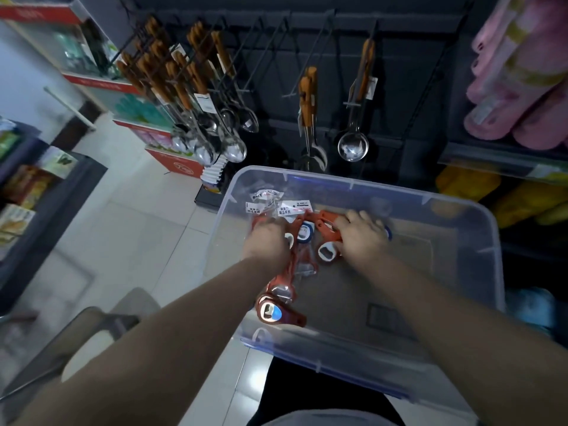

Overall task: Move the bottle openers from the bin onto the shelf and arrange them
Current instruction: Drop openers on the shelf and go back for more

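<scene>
A clear plastic bin (479,229) sits in front of me, holding several red bottle openers in plastic packaging. My left hand (267,241) grips a bunch of packaged openers (278,290) whose lower ends hang down toward the bin's near left wall. My right hand (362,238) reaches into the bin and curls its fingers round another red opener (327,245) lying beside a blue-and-white one (304,233). White label cards (287,207) stick up behind my left hand. The dark rack (307,35) of hooks stands behind the bin.
Wooden-handled ladles and spoons (196,96) hang from hooks on the left of the rack, with two more utensils (353,142) in the middle. Pink slippers (519,75) fill the shelf at right. Other shelves (27,186) line the tiled aisle on the left.
</scene>
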`<state>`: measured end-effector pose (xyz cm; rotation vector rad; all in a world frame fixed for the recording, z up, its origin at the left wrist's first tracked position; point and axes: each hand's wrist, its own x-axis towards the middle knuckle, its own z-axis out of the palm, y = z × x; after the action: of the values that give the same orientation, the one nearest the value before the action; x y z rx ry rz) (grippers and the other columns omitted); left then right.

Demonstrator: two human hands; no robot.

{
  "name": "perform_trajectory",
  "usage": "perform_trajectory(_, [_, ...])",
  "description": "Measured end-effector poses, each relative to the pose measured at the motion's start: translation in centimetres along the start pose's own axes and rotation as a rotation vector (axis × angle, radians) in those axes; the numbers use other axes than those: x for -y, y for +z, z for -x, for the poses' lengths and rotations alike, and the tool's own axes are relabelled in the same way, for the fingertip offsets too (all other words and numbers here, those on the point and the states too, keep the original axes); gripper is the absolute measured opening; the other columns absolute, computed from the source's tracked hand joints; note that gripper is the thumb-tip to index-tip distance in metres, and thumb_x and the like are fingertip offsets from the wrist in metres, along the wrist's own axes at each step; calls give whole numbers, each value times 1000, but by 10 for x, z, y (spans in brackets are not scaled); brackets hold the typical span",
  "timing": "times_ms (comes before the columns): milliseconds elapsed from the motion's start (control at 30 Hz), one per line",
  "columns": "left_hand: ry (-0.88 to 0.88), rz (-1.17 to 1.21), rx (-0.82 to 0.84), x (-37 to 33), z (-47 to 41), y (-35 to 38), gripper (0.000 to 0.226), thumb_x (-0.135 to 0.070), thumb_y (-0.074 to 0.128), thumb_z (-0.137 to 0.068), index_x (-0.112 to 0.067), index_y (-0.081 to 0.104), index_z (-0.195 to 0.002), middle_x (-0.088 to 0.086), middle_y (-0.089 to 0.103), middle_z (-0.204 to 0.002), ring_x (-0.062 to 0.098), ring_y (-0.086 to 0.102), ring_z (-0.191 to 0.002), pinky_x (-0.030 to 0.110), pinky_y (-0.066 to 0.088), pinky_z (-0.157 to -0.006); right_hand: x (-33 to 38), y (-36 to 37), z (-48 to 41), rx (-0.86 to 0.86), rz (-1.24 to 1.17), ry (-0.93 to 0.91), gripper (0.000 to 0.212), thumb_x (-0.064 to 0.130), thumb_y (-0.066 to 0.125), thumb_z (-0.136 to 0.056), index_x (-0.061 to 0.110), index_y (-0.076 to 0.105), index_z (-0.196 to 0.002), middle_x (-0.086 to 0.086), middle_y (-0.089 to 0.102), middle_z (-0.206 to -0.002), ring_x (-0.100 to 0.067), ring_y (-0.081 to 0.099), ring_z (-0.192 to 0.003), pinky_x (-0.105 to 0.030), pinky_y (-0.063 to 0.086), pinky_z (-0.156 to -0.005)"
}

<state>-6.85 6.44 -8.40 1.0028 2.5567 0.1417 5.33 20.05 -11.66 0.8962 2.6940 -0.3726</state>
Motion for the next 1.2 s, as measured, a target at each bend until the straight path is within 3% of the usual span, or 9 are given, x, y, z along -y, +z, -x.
perform_trajectory(100, [3, -6, 8, 1, -1, 0, 28, -21, 49, -93, -18, 59, -119, 10, 60, -117, 28, 58, -106, 34, 46, -80, -2, 8, 9, -51, -27, 8, 48, 37, 61, -87, 20, 47, -129, -3, 44, -129, -24, 39, -122, -40, 33, -98])
perform_trajectory(233, [-14, -25, -16, 5, 0, 1, 32, -16, 52, -90, -14, 57, -122, 9, 56, -127, 28, 50, -118, 35, 43, -91, -1, 4, 2, -6, -119, 70, 83, 39, 73, -79, 17, 27, -145, -7, 39, -137, -27, 38, -126, -41, 36, -104])
perform_trajectory(467, [-63, -139, 42, 11, 5, 9, 42, -30, 55, -92, -13, 46, -129, 7, 50, -134, 27, 44, -122, 41, 45, -93, -1, 0, 5, 49, -24, 135, 80, 44, 75, -74, 12, 37, -136, -8, 39, -130, -27, 38, -121, -41, 34, -98])
perform_trajectory(633, [-53, -214, 40, 8, 3, 9, 38, -31, 56, -88, -19, 50, -124, 4, 53, -131, 24, 45, -122, 39, 43, -90, -14, 12, 33, -121, -167, 123, 29, 22, 62, -85, 18, 51, -111, -6, 61, -116, -28, 57, -107, -37, 41, -87])
perform_trajectory(767, [-135, -85, 85, 1, -8, 8, 60, -50, 62, -78, -18, 49, -127, 6, 52, -131, 26, 44, -125, 45, 42, -100, -23, 6, 45, -200, -422, 247, 24, 28, 70, -82, 22, 58, -102, -3, 67, -107, -26, 61, -100, -31, 42, -76])
perform_trajectory(900, [-99, -204, 41, -8, -13, 14, 70, -53, 67, -80, -13, 42, -133, 9, 50, -134, 28, 42, -126, 42, 38, -104, -9, -6, 39, -60, -411, 6, 19, 31, 70, -82, 21, 64, -96, -1, 61, -112, -22, 55, -108, -31, 42, -83])
perform_trajectory(967, [-42, -243, -10, -8, -13, 11, 61, -46, 66, -82, -14, 46, -130, 10, 49, -134, 29, 41, -126, 42, 35, -106, 0, -5, 32, 11, -273, -64, 26, 36, 70, -81, 18, 67, -100, -4, 51, -129, -23, 45, -120, -34, 37, -94])
perform_trajectory(1067, [122, -308, -15, 0, -13, 6, 41, -38, 62, -86, -19, 56, -121, 4, 48, -134, 27, 37, -126, 43, 33, -109, 7, 7, 27, 68, -83, -26, 47, 37, 69, -82, 14, 58, -121, -5, 32, -149, -29, 33, -131, -41, 32, -104])
perform_trajectory(1200, [180, -333, 136, 5, -17, 3, 36, -37, 59, -88, -20, 53, -120, 5, 50, -136, 27, 30, -137, 49, 24, -114, 8, 17, 35, -30, -135, 97, 75, 31, 82, -70, 14, 40, -130, -9, 44, -135, -29, 48, -118, -40, 44, -91])
